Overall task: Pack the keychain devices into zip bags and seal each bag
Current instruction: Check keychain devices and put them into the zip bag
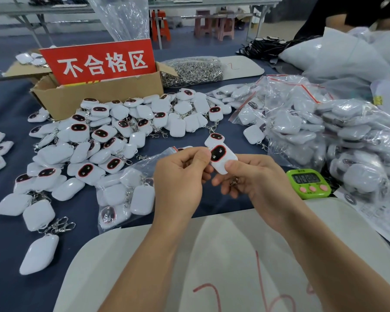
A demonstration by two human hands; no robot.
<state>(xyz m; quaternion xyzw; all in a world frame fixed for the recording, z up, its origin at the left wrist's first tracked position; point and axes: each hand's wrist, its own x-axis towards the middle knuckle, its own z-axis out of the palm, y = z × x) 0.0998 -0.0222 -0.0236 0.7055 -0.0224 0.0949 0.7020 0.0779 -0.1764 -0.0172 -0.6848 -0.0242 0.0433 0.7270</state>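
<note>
Right hand [252,176] pinches white keychain device [221,157] above table, thumb on lower end. Left hand [180,174] pinches its left edge. Clasp mostly hidden under right fingers. Part-filled zip bag [126,192] beside left hand, mouth hidden.

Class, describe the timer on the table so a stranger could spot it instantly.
Start at the big heap of bagged white keychain devices on the right. At its near edge, beside the person's right hand, sits the timer. It alone is bright green, with three pink buttons.
</note>
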